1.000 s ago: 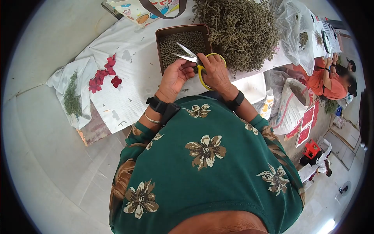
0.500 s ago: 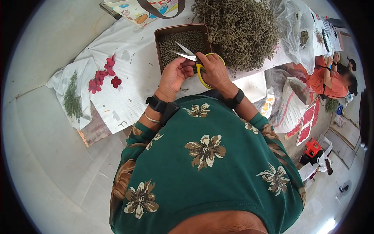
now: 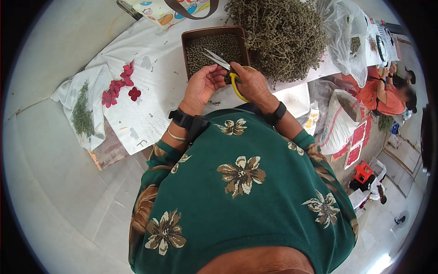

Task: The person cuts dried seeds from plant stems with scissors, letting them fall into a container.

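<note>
My right hand [image 3: 255, 86] grips a pair of scissors [image 3: 218, 60] by the yellow handles, with the blades nearly together and pointing up and left over a square brown tin [image 3: 184, 49]. Small round dried seed pods [image 3: 207, 43] cover the bottom of the tin. Close by the blades, my left hand [image 3: 204, 86] has its fingers curled and closed at the tin's near edge; whatever is between them is too small or hidden. A large heap of dried stems with pods [image 3: 285, 39] lies right of the tin.
Red pressed flowers [image 3: 117, 86] and green sprigs [image 3: 83, 112] lie on the white cloth [image 3: 137, 114] at left. A patterned bag [image 3: 169, 13] stands behind the tin. At right are a clear plastic bag [image 3: 344, 41], a woven sack [image 3: 337, 125] and a person in orange [image 3: 383, 93].
The scissor blades have come from spread apart to nearly together. My left hand has shifted slightly down and left, away from the blades. A few small bits now show on the cloth below it.
</note>
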### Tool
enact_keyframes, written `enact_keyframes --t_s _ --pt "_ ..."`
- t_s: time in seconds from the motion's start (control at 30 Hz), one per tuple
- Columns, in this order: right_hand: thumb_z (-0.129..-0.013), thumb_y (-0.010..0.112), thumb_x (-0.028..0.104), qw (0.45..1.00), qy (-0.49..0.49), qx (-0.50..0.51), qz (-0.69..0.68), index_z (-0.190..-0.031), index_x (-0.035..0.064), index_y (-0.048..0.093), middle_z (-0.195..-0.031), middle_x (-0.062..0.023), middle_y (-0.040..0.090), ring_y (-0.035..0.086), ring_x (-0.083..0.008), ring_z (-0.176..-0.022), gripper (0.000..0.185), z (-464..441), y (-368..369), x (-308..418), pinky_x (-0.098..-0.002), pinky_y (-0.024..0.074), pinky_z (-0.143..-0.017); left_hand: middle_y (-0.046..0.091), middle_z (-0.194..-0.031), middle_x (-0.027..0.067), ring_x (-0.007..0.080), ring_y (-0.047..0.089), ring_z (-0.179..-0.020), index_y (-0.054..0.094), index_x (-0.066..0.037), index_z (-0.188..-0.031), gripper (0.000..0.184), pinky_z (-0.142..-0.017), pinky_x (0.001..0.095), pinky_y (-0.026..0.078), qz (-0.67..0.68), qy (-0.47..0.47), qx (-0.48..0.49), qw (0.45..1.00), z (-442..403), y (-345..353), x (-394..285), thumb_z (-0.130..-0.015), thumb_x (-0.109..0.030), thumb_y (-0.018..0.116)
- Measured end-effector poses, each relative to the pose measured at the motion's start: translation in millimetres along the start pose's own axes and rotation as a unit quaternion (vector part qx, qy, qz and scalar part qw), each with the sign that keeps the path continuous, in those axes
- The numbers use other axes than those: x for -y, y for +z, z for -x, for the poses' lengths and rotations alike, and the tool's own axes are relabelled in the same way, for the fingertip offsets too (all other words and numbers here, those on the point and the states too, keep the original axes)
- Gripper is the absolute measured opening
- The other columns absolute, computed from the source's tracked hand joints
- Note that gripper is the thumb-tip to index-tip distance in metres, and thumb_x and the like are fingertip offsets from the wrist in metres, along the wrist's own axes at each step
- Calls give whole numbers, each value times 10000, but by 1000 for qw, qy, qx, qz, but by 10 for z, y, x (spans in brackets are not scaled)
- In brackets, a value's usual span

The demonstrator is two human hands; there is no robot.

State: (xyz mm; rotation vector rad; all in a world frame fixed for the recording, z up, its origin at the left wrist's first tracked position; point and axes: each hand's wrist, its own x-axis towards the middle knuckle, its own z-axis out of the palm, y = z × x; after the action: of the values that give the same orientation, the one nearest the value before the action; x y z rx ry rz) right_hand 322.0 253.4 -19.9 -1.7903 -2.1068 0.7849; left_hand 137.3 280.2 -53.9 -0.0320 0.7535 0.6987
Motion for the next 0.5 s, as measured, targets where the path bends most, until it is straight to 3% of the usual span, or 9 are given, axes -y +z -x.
enact_keyframes --t_s 0.1,0.17,0.3,0.37,0.43,0.47,0.5 --pt "-772 677 99 1000 9 8 9 -1216 93 530 -945 -153 647 645 -318 -823 467 30 -123 -8 -407 519 -676 674 -903 129 190 620 -735 628 12 -990 217 -709 335 525 -20 7 -6 1000 102 -51 -88 -889 -164 550" --pt "-779 684 105 999 17 16 -25 -1227 86 531 -948 -149 650 649 -287 -832 474 95 -260 -77 -390 520 -693 670 -901 146 196 619 -734 625 21 -968 211 -701 342 524 -29 72 11 997 337 -127 -231 -884 -160 557" --pt "-796 702 119 988 31 67 -137 -1265 65 526 -941 -138 661 649 -192 -857 504 220 -561 -258 -345 516 -741 653 -860 147 161 571 -677 621 22 -932 196 -627 309 476 -104 231 -109 961 1224 -412 -359 -880 -157 559" --pt "-800 706 120 978 30 112 -172 -1280 57 519 -929 -134 664 641 -160 -863 519 269 -660 -255 -334 510 -756 646 -863 130 143 542 -629 612 18 -904 180 -592 289 454 -154 243 -192 938 1698 -640 -221 -880 -147 543" --pt "-802 701 119 969 4 197 -147 -1260 53 534 -910 -137 662 645 -177 -855 492 300 -755 -227 -341 506 -758 641 -779 89 133 524 -567 616 -10 -814 183 -544 292 448 -339 110 -331 874 2073 -958 56 -875 -174 562" --pt "-803 699 118 962 -7 237 -135 -1251 52 541 -901 -138 661 647 -185 -850 479 297 -767 -220 -345 505 -759 641 -779 89 133 524 -567 616 -10 -814 183 -544 292 448 -335 109 -339 872 2154 -1075 229 -875 -174 562" --pt "-803 699 118 958 -7 248 -141 -1251 52 541 -901 -138 661 647 -185 -850 479 291 -768 -225 -345 505 -759 631 -728 66 125 523 -547 627 -17 -787 209 -522 290 442 -419 1 -390 820 2240 -1161 430 -867 -206 588"
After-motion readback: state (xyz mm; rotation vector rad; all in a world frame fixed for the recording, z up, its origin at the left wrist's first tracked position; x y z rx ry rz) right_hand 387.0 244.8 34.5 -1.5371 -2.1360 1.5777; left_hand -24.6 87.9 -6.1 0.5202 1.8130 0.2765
